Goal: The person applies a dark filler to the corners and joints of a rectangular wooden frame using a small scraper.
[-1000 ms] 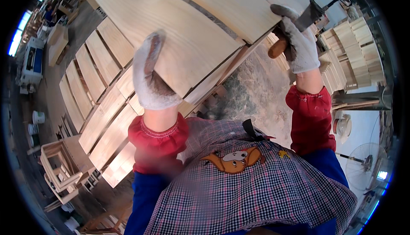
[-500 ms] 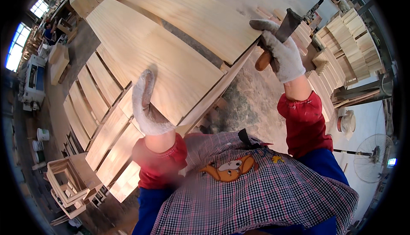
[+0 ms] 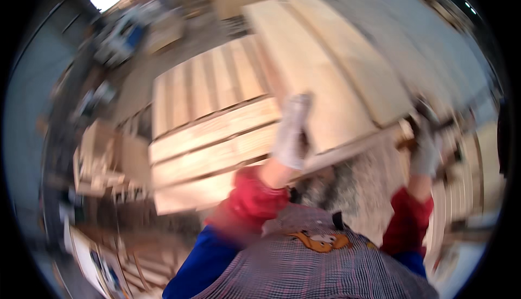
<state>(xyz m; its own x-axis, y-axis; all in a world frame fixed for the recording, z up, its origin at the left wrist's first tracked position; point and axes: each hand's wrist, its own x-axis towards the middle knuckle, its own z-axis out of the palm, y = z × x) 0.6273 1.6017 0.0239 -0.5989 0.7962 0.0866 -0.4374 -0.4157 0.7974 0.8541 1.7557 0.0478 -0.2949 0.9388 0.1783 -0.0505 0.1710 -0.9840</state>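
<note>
My left hand (image 3: 292, 136), in a pale work glove, rests with its fingers stretched out on the near left part of a wide pale wooden board (image 3: 309, 65). A second wide board (image 3: 353, 54) lies alongside it to the right, with a narrow gap between them. At the boards' near right corner, my right hand (image 3: 426, 149), gloved too, is closed around a wooden-handled tool (image 3: 404, 143) with a dark, flat metal end. Motion blur hides the tool's exact kind and whether it touches the wood.
Slatted wooden panels (image 3: 211, 87) lie to the left of the boards. Beyond them stands a small wooden frame piece (image 3: 97, 158). More stacked wood (image 3: 461, 174) is at the right. A blue and white machine (image 3: 122, 41) stands at the far left.
The view has swung left and is blurred, so the boards and both hands appear further right and lower. The right hand still grips the tool; the left stays on the board.
</note>
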